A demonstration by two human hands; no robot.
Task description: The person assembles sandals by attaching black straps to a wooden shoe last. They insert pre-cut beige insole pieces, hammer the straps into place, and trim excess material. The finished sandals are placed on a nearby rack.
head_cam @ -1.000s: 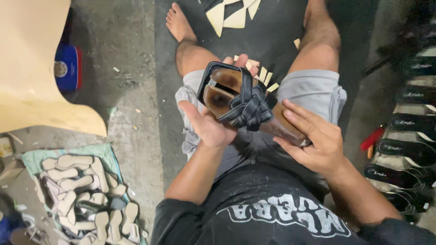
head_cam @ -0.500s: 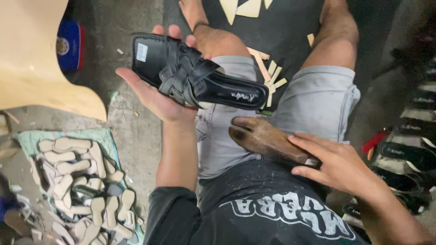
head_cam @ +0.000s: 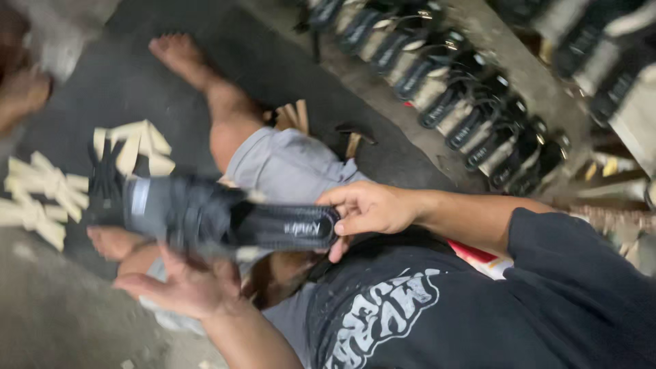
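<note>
Sandal (head_cam: 219, 217) — black, light, flexible by its look — lies at nine o'clock of the right hand (head_cam: 369, 208), which pinches its stiffer heel; open left hand (head_cam: 188, 287) cups beneath, at six o'clock.

Bare floor (head_cam: 55, 321) left open; row of sandals (head_cam: 471, 116) blocks right; pale cutouts (head_cam: 48, 191) litter far-left.

One black sandal (head_cam: 225, 222) sits between two hands; about ten more sandals (head_cam: 471, 116) line the floor, exact number unclear.
</note>
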